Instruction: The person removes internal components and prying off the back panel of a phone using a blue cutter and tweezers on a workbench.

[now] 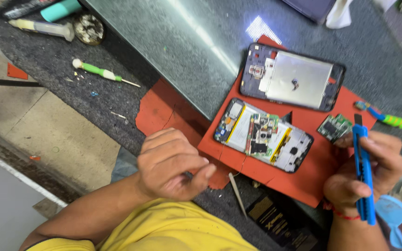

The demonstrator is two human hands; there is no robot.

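Two hands work at the near edge of the desk [117,56]: the left hand [173,165] is curled loosely with thumb against fingers, and whether it pinches anything cannot be told, while the right hand [366,174] grips a blue utility knife [363,172], blade end pointing away, just beside a small green circuit board [334,127]. The blade seems the main hazard; a slip off that loose board could nick a finger or gouge the parts. Left of it, the opened phone [263,135] lies on the red mat [164,109] with board and battery exposed, so a stray blade or the pale spudger [237,193] near the mat's front edge could pierce the cell or tear a cable. Farther back, the second phone frame [292,76] rests partly on the mat. Far left, a green screwdriver [103,73] and a syringe [43,28] lie well apart.
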